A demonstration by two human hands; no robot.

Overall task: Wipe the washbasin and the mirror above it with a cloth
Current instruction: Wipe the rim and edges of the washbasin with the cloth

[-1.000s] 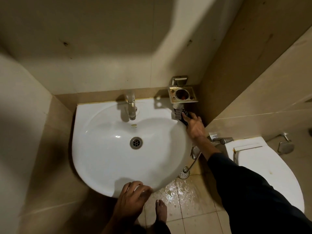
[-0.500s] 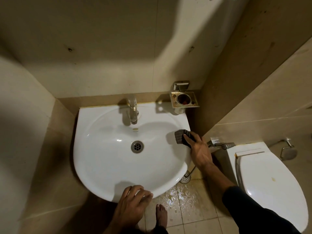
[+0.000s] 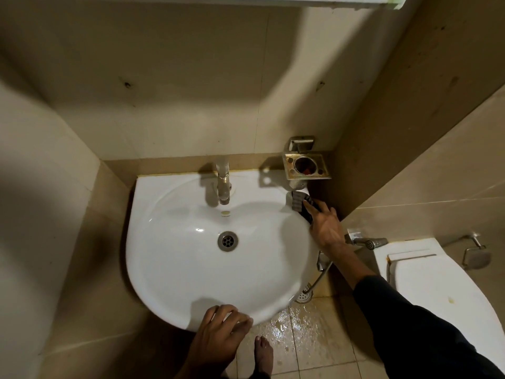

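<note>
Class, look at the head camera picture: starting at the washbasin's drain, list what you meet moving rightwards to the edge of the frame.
Drain → cloth → right hand pressing it on the washbasin rim → spray nozzle → toilet lid → metal wall fitting.

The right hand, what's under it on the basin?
Under the right hand lies a dark cloth, pressed on the washbasin rim at the back right corner. Only the cloth's far end shows past the fingers; the rest, and the rim beneath, is covered.
</note>
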